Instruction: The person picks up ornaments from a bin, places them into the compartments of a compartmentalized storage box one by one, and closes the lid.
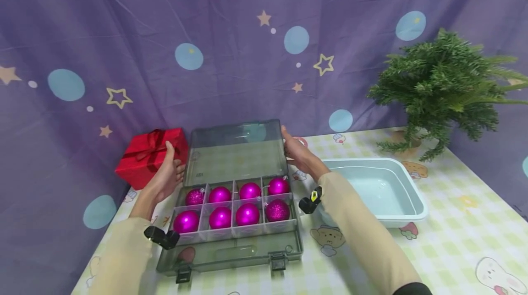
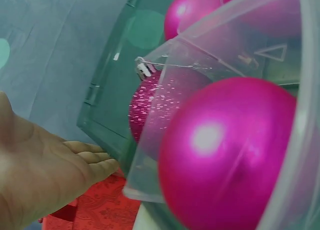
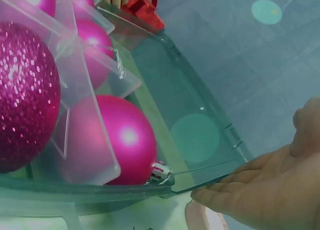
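Note:
A smoky translucent plastic case (image 1: pixel 235 265) lies on the table with its lid (image 1: pixel 237 157) tipped back. Inside, a clear divided tray (image 1: pixel 208 235) carries several magenta baubles (image 1: pixel 248 215), some smooth and some glittery, one per compartment. At the lid's left side is my left hand (image 1: pixel 167 178), thumb raised and fingers extended. My right hand (image 1: pixel 298 152) is at the lid's right edge, palm inward. In the left wrist view the fingertips (image 2: pixel 107 165) meet the case's edge; in the right wrist view the extended fingers (image 3: pixel 225 192) lie against the lid's corner. Neither hand grips anything.
Behind the left hand sits a red gift box (image 1: pixel 142 157) with a ribbon bow. A pale blue plastic basin (image 1: pixel 412 217) stands to the right, with a small artificial fir tree (image 1: pixel 441 79) behind it. A purple curtain (image 1: pixel 231 11) hangs along the table's back.

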Available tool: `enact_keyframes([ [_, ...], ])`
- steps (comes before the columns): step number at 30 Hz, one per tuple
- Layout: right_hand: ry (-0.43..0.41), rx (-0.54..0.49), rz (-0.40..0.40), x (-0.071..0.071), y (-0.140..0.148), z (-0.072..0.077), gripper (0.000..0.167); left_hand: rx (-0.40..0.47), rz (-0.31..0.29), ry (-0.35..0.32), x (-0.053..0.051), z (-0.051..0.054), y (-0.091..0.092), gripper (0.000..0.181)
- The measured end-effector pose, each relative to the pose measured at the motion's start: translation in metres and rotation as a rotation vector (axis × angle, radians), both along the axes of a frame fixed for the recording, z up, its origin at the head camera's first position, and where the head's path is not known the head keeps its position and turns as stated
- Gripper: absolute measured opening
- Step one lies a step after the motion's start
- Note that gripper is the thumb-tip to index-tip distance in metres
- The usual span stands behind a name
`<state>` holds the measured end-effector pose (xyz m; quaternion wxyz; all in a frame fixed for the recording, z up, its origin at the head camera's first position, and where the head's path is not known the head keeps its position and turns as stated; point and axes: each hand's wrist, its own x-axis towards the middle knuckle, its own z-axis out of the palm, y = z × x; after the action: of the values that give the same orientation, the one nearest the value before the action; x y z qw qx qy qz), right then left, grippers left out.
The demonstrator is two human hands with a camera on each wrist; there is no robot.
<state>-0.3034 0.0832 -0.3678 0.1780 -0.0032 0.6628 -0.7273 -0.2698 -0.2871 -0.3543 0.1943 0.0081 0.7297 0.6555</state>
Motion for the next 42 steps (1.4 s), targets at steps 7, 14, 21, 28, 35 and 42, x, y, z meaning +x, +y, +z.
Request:
enact_keyframes([
  [7, 0.032, -0.057, -0.058, 0.009, 0.0, 0.01, 0.09, -0.017, -0.029, 0.039, 0.006, 0.01, -0.008, 0.127],
  [14, 0.111, -0.053, 0.02, 0.018, 0.003, 0.014, 0.089, -0.009, -0.044, 0.06, 0.018, 0.02, -0.009, 0.117],
  [21, 0.171, -0.08, 0.0, 0.034, 0.008, 0.017, 0.089, 0.008, -0.055, 0.079, 0.031, 0.03, -0.015, 0.116],
  [28, 0.207, -0.068, -0.001, 0.05, 0.013, 0.022, 0.089, 0.026, -0.079, 0.087, 0.044, 0.038, -0.02, 0.114],
  [35, 0.234, -0.035, 0.038, 0.069, 0.019, 0.031, 0.089, 0.011, -0.1, 0.096, 0.051, 0.045, -0.026, 0.115],
  [42, 0.245, -0.014, 0.112, 0.088, 0.028, 0.035, 0.093, 0.02, -0.147, 0.112, 0.063, 0.045, -0.036, 0.114],
])
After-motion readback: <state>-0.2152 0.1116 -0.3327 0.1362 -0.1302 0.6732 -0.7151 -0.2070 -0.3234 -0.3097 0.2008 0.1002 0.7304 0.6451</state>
